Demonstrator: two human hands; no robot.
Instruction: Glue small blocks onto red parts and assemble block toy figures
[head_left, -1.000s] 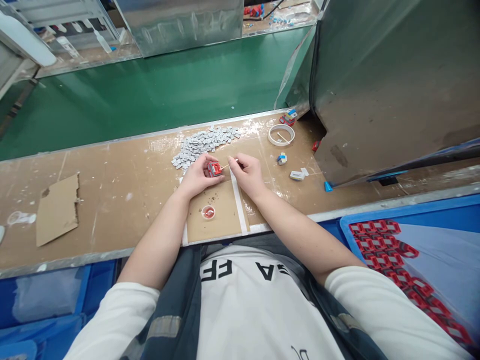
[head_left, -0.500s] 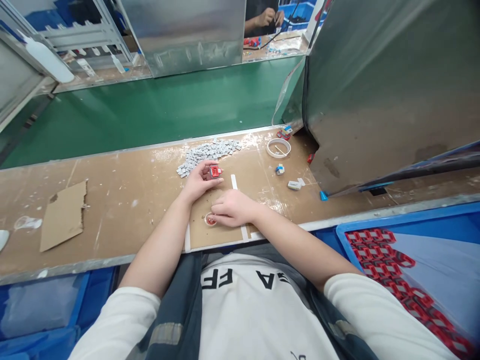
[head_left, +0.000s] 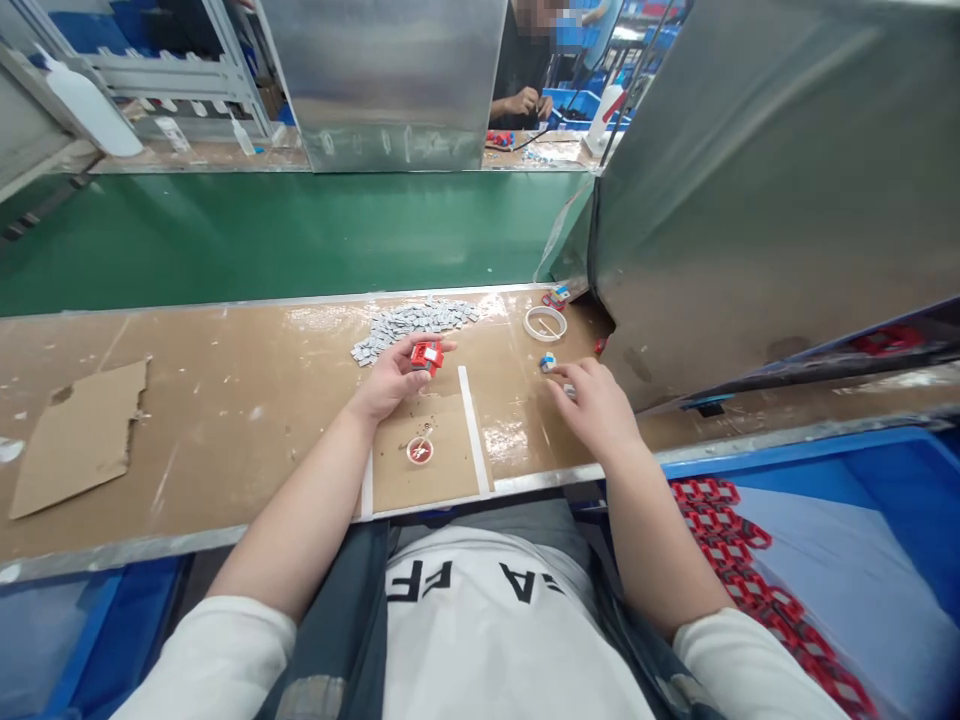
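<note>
The worktop (head_left: 225,400) is looking like brown cardboard, matt and rough, with glossy tape patches shining near the white tape ring (head_left: 545,323). The red part (head_left: 426,354) in the left hand (head_left: 394,375) is looking like smooth plastic. The panel (head_left: 750,180) is showing dull sheet metal. The belt (head_left: 285,235) is appearing smooth, slightly glossy green.

**Factory assembly line workstation**

A long cardboard-covered workbench (head_left: 225,400) runs beside a green conveyor belt (head_left: 300,240). At twelve o'clock sits a heap of small grey parts (head_left: 412,322). At four o'clock, a blue bin (head_left: 900,480) holds red components (head_left: 750,560). Metal sheet partitions (head_left: 750,180) stand at two o'clock.
</note>
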